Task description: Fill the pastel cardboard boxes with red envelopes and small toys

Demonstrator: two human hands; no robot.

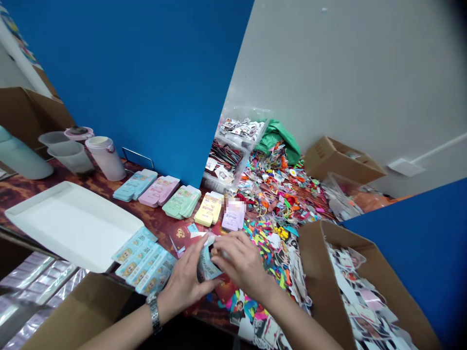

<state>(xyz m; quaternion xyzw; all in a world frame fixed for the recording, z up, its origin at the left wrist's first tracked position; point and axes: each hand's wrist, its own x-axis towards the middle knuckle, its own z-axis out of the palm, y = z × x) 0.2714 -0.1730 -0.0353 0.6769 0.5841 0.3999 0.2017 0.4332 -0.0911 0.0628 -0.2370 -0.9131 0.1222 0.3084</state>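
My left hand point(187, 273) is closed around a small light blue printed box point(206, 265), thumb on its near side and fingers on its far side. Over the box's open end, my right hand point(241, 260) has its fingers bent and pinched together; what they grip, if anything, I cannot make out. Beside my left hand lie several light blue boxes point(140, 257) in an overlapping row. Beyond the hands, flat cartons stand in stacks: blue point(134, 185), pink point(159, 190), green point(181, 201), yellow point(208, 209) and purple point(233, 214).
A white tray point(69, 218) sits at the left, with plastic cups point(75, 158) and a bottle point(24, 155) behind. Colourful trinkets point(277, 194) cover the right side. A cardboard box point(312, 262) of photo cutouts stands at near right. Blue partitions point(156, 82) rise behind.
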